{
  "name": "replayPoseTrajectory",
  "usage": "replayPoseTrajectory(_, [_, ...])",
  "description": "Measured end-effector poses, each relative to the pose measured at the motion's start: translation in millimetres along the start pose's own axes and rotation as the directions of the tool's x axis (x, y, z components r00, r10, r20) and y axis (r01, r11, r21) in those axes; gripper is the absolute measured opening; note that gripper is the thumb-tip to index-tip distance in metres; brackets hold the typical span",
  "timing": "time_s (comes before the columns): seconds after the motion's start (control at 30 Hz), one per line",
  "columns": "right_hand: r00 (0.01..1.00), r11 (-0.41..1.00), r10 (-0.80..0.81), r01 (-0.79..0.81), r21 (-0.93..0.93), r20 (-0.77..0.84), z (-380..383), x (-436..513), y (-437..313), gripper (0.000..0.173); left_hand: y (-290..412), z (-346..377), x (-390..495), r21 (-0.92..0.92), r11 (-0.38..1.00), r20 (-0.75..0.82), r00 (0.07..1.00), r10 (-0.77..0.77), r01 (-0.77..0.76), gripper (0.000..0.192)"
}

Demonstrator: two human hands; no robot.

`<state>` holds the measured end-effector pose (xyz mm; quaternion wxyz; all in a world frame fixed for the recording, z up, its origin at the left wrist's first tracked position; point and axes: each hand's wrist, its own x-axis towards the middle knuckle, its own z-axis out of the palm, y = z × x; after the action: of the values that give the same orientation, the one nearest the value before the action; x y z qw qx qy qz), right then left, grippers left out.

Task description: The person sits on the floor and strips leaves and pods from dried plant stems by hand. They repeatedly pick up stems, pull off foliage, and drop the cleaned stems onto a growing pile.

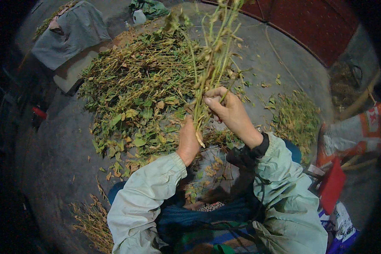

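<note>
My left hand [189, 139] is closed around the lower ends of a bunch of bean plant stalks [209, 66], which stand upright with pods and few leaves. Just above and to the right, my right hand [230, 109] pinches at the stalks with thumb and forefinger; whether it grips a stem or a pod cannot be told. A pale dry pod [199, 139] hangs beside my left hand. Beyond the hands lies a broad heap of cut bean plants [143, 70], with green and yellow leaves [139, 142] scattered at its near edge.
Smaller plant piles lie at right [297, 117] and lower left [93, 222]. A grey cloth [73, 35] covers something at upper left. At right are an orange-and-white sack [349, 136] and a red object [332, 185]. A dark red panel [308, 25] stands at upper right.
</note>
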<state>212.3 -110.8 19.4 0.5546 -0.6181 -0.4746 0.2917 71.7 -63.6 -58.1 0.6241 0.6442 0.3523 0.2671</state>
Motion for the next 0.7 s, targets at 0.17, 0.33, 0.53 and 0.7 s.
replayPoseTrajectory(0.17, [0.996,0.988,0.091,-0.093,-0.126,-0.016,4,4,-6,0.024,5,4,-1,-0.119,0.993,-0.077,0.997,-0.026,0.017,0.031])
replayPoseTrajectory(0.33, [0.987,0.992,-0.121,0.117,0.044,0.109,11,-17,-8,0.018,3,-10,8,-0.155,0.987,-0.007,0.999,-0.050,0.048,0.030])
replayPoseTrajectory(0.53, [0.830,0.986,-0.146,0.168,0.007,0.538,10,-47,-29,0.018,1,-28,19,0.008,0.988,-0.048,0.987,0.153,-0.153,0.018])
replayPoseTrajectory(0.7, [0.991,0.986,-0.098,0.084,0.147,0.091,-17,-27,-38,0.011,-3,-38,23,0.077,0.989,0.013,0.992,0.123,-0.123,0.022])
